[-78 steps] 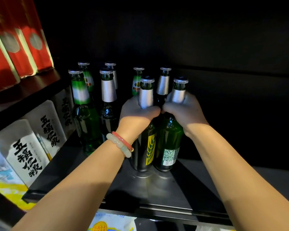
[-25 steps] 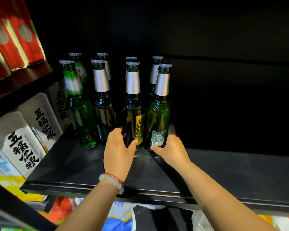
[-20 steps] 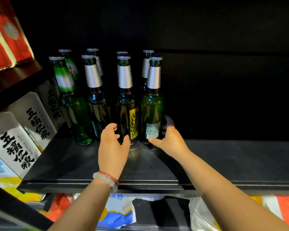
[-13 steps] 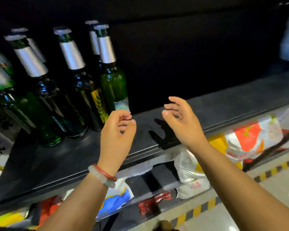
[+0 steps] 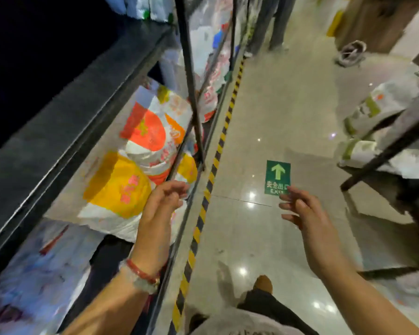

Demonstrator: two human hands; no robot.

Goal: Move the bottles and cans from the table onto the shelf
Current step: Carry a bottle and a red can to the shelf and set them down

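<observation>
No bottles or cans are in view now. The dark shelf [image 5: 58, 117] runs diagonally along the left side, its board bare where I see it. My left hand [image 5: 163, 201], with a red and pale bracelet at the wrist, hangs open in front of the shelf's lower tier, holding nothing. My right hand [image 5: 302, 211] is open over the shiny floor, fingers spread, also holding nothing. The picture is blurred by motion.
Large white, orange and yellow sacks [image 5: 140, 151] fill the lower tier. A yellow-black striped line [image 5: 213, 165] edges the tiled aisle floor [image 5: 264, 117]. A green exit arrow sticker [image 5: 278, 176] lies on the floor. Another rack with sacks [image 5: 385, 131] stands at right. My foot [image 5: 263, 285] shows below.
Both hands let go of the two green bottles on the shelf and drew back. My view swung right and down, away from the bottles, toward the aisle floor.
</observation>
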